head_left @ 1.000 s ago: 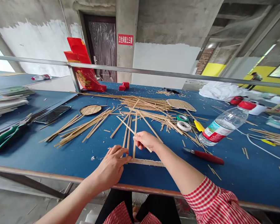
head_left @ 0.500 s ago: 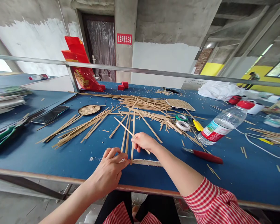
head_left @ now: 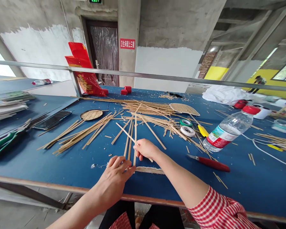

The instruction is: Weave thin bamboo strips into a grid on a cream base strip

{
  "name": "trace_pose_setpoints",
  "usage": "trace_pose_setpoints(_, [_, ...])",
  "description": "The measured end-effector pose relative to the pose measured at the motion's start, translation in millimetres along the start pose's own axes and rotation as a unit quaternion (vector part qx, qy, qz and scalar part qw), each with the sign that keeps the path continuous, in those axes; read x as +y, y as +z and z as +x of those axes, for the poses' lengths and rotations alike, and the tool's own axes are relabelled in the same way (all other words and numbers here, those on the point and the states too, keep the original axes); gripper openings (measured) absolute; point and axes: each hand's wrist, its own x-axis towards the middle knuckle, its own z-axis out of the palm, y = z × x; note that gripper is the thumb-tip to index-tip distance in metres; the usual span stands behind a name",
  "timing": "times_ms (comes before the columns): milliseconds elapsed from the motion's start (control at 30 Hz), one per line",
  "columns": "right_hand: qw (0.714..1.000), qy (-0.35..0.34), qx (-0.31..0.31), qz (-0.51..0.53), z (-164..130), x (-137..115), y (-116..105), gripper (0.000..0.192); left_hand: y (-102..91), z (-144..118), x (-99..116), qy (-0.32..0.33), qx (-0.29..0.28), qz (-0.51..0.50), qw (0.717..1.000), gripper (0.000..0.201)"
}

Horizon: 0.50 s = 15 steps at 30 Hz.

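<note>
Thin bamboo strips (head_left: 130,143) run away from me, side by side, in front of my hands. My left hand (head_left: 116,173) lies over their near ends with bent fingers, the thumb tip pressed on the end of the rightmost strip. My right hand (head_left: 146,149) is closed in a pinch on a diagonal bamboo strip (head_left: 124,131) that crosses the lengthwise ones; its other end pokes out below the hand. A pale flat strip (head_left: 149,170) lies crosswise at the near ends, partly covered by my left hand.
Piles of bamboo strips (head_left: 85,136) lie left and behind. To the right are a red-handled knife (head_left: 212,163), a water bottle (head_left: 231,128), white tape (head_left: 187,131) and green tape (head_left: 185,122). Green-handled shears (head_left: 4,143) and a phone (head_left: 52,120) lie left.
The view has tilted up slightly, so everything sits a little lower. My left thumb has shifted slightly onto the rightmost strip's end; my right hand keeps its pinch.
</note>
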Motion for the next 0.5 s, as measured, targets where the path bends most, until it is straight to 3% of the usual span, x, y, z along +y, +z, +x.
trace_pose_setpoints(300, [0.998,0.013,0.011,0.067,7,12,-9,0.021,1.7,9,5,-0.015,0.018,-0.021,1.0,0.035])
trace_pose_setpoints(500, [0.975,-0.01,0.028,0.219,-5,14,-34,0.013,-0.7,11,3,-0.001,0.019,-0.041,0.999,0.041])
